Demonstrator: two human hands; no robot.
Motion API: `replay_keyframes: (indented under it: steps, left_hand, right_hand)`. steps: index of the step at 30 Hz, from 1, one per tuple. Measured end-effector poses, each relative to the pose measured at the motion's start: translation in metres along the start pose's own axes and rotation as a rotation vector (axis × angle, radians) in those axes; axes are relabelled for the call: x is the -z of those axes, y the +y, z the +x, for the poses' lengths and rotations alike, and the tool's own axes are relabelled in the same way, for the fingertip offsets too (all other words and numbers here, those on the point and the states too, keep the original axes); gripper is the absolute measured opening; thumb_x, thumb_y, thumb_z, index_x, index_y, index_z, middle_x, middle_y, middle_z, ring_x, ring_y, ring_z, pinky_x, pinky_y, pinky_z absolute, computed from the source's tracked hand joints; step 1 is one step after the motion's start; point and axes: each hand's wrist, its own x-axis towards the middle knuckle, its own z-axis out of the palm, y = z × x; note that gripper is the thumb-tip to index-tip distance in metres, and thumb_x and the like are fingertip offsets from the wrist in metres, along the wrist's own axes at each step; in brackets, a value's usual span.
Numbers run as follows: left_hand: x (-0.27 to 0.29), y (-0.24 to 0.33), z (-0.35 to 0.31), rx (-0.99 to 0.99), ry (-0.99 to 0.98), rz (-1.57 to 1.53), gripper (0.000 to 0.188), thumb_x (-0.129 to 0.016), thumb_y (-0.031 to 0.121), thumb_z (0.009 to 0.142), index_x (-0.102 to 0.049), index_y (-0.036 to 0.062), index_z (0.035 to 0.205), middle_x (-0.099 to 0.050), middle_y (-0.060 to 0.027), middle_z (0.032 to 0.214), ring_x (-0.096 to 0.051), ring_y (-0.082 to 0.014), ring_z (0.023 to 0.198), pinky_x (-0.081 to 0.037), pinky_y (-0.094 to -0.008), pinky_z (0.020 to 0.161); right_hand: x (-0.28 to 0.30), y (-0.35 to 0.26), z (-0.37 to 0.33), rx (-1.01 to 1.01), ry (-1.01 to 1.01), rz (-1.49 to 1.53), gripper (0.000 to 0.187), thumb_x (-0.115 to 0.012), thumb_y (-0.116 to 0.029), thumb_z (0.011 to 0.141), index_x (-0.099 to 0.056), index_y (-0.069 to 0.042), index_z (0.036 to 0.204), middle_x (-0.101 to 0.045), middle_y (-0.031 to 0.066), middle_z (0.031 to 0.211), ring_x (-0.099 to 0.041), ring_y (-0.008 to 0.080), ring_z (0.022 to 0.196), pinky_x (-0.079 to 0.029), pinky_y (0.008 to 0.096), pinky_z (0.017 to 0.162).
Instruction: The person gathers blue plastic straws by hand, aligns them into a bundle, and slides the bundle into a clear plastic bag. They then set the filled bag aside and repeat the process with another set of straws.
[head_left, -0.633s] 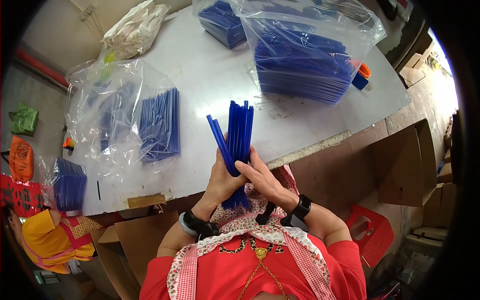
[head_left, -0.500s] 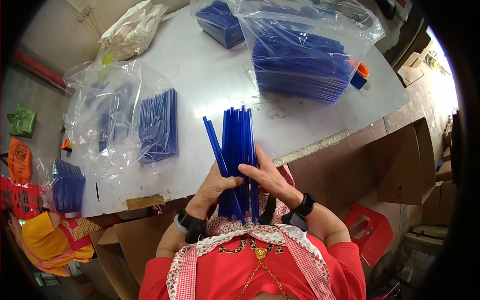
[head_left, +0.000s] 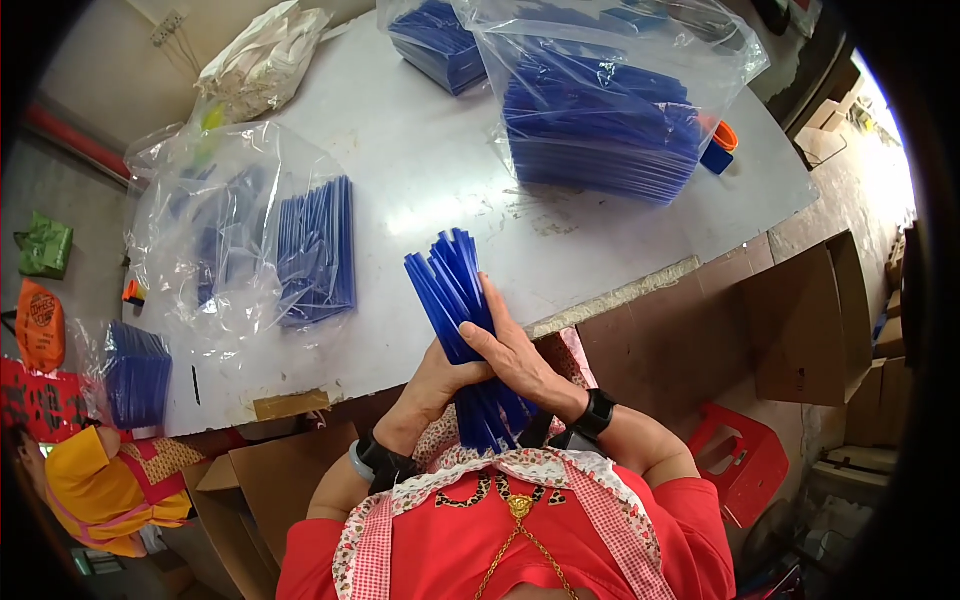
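Note:
A bundle of long, thin blue plastic tubes point(head_left: 457, 290) is held between my two hands, in front of my apron at the table's near edge. My left hand point(head_left: 443, 380) wraps the bundle from the left, around its middle. From the right, my right hand point(head_left: 510, 355) closes on it, with the thumb across the front and the fingers stretched along the side. The upper ends lean left and sit unevenly, while the lower ends fan out near the apron. Part of the middle is hidden by my hands.
On the white table point(head_left: 400, 180) stand a clear bag of blue tubes point(head_left: 318, 245) at left, a larger bagged stack point(head_left: 605, 130) at back right and a smaller bag point(head_left: 437, 45) behind. A cardboard box point(head_left: 805, 325) and red stool point(head_left: 740, 465) are at right. Another person point(head_left: 100, 480) is at lower left.
The blue tubes have been drawn together into a tighter bundle, and its top now tilts left. My right hand has moved left, closer to my left hand.

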Motion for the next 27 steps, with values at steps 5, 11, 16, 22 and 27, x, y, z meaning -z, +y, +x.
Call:
replay_keyframes:
  steps: [5,11,16,22,27]
  left_hand:
    - [0.014,-0.024,-0.002,0.107,0.114,-0.404,0.048,-0.067,0.002,0.072,-0.053,0.0016,0.118,-0.062,-0.0077,0.107,-0.061,-0.0197,0.100,-0.049,-0.0329,0.091]
    - [0.023,-0.024,-0.011,0.139,0.123,-0.560,0.043,-0.066,0.001,0.073,-0.056,0.0018,0.115,-0.064,-0.0076,0.104,-0.062,-0.0200,0.097,-0.049,-0.0323,0.092]
    - [0.017,-0.021,-0.005,0.125,0.165,-0.579,0.042,-0.067,0.004,0.074,-0.056,0.0030,0.115,-0.064,-0.0072,0.105,-0.062,-0.0192,0.098,-0.051,-0.0329,0.089]
    - [0.022,0.002,0.015,0.228,0.103,-0.685,0.048,-0.067,0.007,0.075,-0.054,0.0045,0.122,-0.064,-0.0102,0.110,-0.062,-0.0224,0.100,-0.053,-0.0376,0.086]
    - [0.042,0.021,0.016,0.354,0.015,-0.570,0.051,-0.063,0.012,0.077,-0.051,0.0055,0.126,-0.063,-0.0162,0.111,-0.064,-0.0307,0.098,-0.055,-0.0427,0.084]
  right_hand:
    - [0.004,-0.007,0.000,-0.237,0.036,0.710,0.074,-0.053,-0.030,0.094,-0.010,-0.001,0.148,-0.028,0.0226,0.147,-0.029,0.0284,0.136,-0.027,0.0354,0.111]
    - [0.008,-0.004,-0.008,-0.321,0.020,0.827,0.059,-0.047,-0.020,0.097,-0.020,0.000,0.146,-0.029,0.0190,0.148,-0.031,0.0264,0.135,-0.027,0.0344,0.111]
    - [-0.004,0.020,-0.005,-0.072,-0.001,0.326,0.048,-0.045,-0.011,0.096,-0.032,0.000,0.141,-0.029,0.0165,0.149,-0.034,0.0251,0.134,-0.027,0.0336,0.111]
    - [-0.005,0.003,0.001,0.345,0.060,-0.246,0.048,-0.052,-0.011,0.089,-0.041,-0.002,0.135,-0.033,0.0188,0.145,-0.033,0.0341,0.133,-0.026,0.0412,0.110]
    - [0.011,-0.029,-0.014,0.428,0.093,-0.751,0.054,-0.059,-0.019,0.086,-0.042,-0.005,0.135,-0.028,0.0167,0.149,-0.026,0.0308,0.138,-0.023,0.0442,0.111]
